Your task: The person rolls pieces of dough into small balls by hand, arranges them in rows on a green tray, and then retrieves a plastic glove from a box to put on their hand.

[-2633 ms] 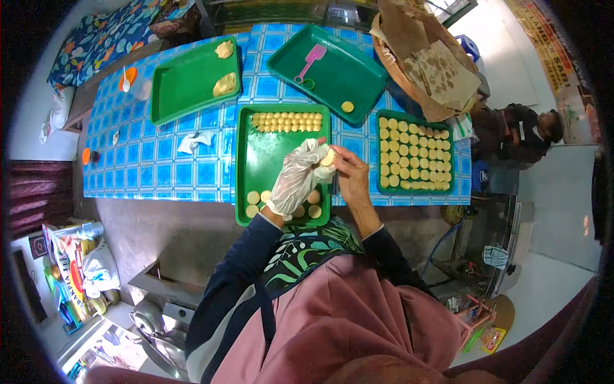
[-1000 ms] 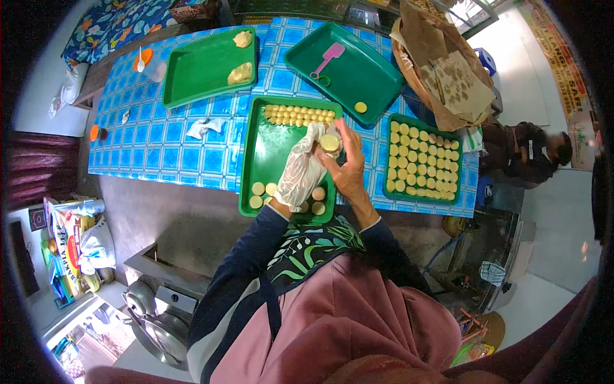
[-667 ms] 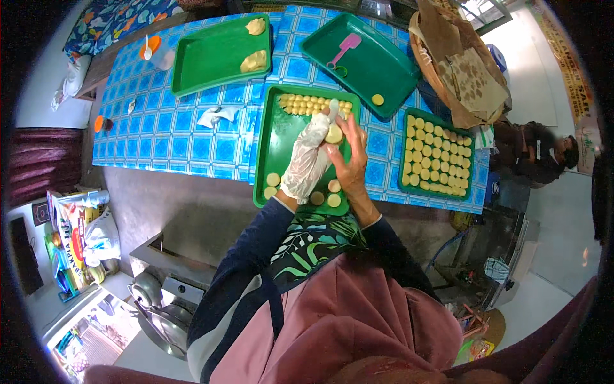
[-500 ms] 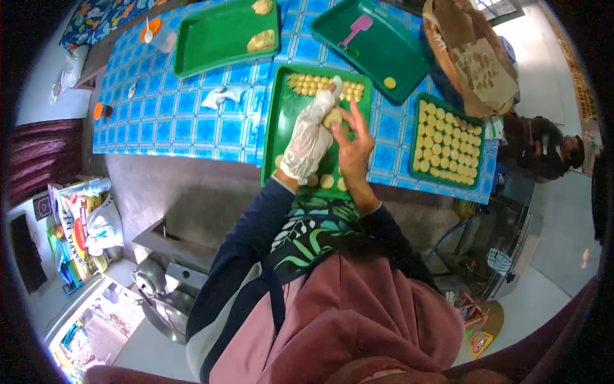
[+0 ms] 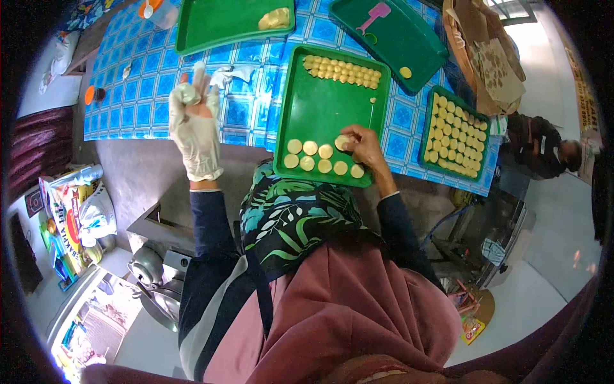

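My gloved left hand (image 5: 195, 128) is raised at the table's front edge, left of the middle green tray (image 5: 323, 109), fingers apart with nothing visible in them. My bare right hand (image 5: 364, 147) grips a pale yellow dough disc (image 5: 342, 142) low over that tray's front right, beside rows of similar discs (image 5: 309, 147). Small dough balls (image 5: 342, 72) are packed in rows along the tray's far end, with a tiny dough piece (image 5: 373, 100) below them.
A green tray (image 5: 217, 29) with dough stands behind; a darker tray (image 5: 412, 45) holds a pink scraper (image 5: 374, 14). A tray of many discs (image 5: 454, 134) and a paper-lined basket (image 5: 483, 64) sit right. A white crumpled cloth (image 5: 230, 73) lies left. Another person (image 5: 537, 144) is at far right.
My hands have separated: the left swung out left and its fingers opened; the right moved down to the tray's front with a disc. The view has shifted, so the table appears higher.
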A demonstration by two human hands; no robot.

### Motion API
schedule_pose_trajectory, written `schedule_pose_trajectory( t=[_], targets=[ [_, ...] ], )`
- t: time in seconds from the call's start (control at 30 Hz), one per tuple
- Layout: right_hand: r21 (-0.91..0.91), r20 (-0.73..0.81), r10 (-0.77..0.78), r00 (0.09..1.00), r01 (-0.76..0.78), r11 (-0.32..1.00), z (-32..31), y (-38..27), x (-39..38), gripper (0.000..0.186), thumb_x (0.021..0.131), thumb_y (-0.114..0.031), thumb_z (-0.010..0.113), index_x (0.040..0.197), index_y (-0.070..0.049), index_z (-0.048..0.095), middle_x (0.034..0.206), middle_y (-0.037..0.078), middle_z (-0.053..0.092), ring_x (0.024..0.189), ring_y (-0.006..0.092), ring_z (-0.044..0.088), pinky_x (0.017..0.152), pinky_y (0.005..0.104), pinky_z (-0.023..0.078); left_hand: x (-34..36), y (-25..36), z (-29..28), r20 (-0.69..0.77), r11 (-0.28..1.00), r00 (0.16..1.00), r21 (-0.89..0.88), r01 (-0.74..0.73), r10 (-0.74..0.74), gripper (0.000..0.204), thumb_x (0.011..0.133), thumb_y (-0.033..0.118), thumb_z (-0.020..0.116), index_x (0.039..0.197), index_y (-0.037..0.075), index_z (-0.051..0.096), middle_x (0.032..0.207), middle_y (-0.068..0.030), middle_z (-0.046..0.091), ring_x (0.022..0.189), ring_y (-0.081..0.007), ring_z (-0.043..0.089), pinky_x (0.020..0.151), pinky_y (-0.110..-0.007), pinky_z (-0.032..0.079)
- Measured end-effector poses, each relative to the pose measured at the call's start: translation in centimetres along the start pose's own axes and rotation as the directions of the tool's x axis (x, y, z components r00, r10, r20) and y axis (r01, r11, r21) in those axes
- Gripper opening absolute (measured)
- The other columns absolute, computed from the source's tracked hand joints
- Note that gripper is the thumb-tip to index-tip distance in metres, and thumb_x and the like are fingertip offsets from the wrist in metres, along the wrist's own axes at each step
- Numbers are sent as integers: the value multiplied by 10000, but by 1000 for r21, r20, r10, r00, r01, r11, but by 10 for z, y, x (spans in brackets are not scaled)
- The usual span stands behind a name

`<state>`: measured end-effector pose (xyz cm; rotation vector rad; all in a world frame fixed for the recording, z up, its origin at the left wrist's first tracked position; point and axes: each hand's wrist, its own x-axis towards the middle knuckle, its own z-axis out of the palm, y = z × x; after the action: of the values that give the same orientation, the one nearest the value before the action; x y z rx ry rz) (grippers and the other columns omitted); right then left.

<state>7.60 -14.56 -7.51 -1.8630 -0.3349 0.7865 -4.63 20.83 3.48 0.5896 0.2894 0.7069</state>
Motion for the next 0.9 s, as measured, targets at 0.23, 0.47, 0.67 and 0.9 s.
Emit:
schedule_pose_trajectory(
  t=[0.23,0.47,0.67,0.9],
  targets=[
    [-469,274,-215,938,325,821,4,10,-15,226,733,-19,687,952,-60,724,819,105,553,918,309,577,767,394,478,-7,-6,-14,-28,991,993,-69,117,-119,583,999,286,528,1412,-56,298,1439,-296,385,1353,-381,392,1105,-513,350],
    [-541,205,-385,900,431,722,-5,12,-12,255,743,5,667,987,-50,719,928,137,650,938,336,593,807,428,503,-14,-17,-2,-22,988,990,-74,137,-139,583,1016,295,492,1411,-80,286,1453,-304,366,1343,-401,393,1082,-489,379],
    [-828,-192,-691,697,263,495,-64,-25,59,170,689,11,606,831,-27,691,813,140,646,876,330,586,716,458,498,-21,-27,29,0,990,992,-47,130,-130,442,1014,286,512,1290,-53,449,1462,-292,374,1335,-367,420,1092,-456,365],
    [-853,-78,-799,596,375,363,-98,-24,110,109,608,-3,661,685,-49,600,732,116,580,783,321,563,663,468,471,-42,-48,44,-23,991,993,-70,112,-113,434,1002,254,533,1284,-66,449,1392,-266,429,1322,-377,435,1049,-468,435]
  ],
)
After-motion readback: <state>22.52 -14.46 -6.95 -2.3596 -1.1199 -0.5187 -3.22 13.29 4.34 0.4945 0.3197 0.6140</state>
